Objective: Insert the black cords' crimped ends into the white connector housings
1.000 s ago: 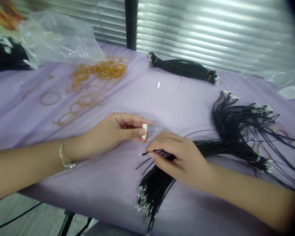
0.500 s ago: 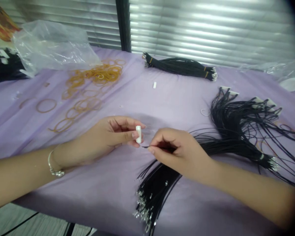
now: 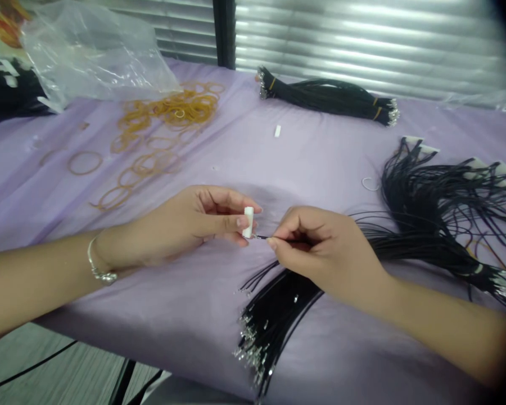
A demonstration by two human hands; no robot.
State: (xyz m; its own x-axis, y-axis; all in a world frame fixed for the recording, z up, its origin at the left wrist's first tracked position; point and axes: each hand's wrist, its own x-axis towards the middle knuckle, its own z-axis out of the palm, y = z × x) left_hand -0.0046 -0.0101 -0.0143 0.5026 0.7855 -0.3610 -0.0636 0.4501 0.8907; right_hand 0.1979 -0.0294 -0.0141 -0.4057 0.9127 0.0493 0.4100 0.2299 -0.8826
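Observation:
My left hand (image 3: 213, 219) pinches a small white plastic connector housing (image 3: 248, 222) upright between thumb and fingers. Facing it, my right hand (image 3: 320, 242) grips a thin black wire (image 3: 262, 237) close to its metal-tipped end. That tip is at the lower end of the housing; whether it is inside cannot be made out. Below my right hand lies a bundle of black wires (image 3: 278, 309) with shiny metal ends fanned toward the table's front edge.
Yellow rubber bands (image 3: 181, 109) lie in a loose pile by a clear plastic bag (image 3: 96, 56). A tied black wire bundle (image 3: 329, 98) rests at the back, near a loose white piece (image 3: 277, 131). Wires with white connectors (image 3: 421, 191) spread at right on the purple cloth (image 3: 152, 315).
The view has shifted, so the table's things appear higher and farther right. The wire's metal tip has come up slightly against the housing's lower end. Both hands keep their grips.

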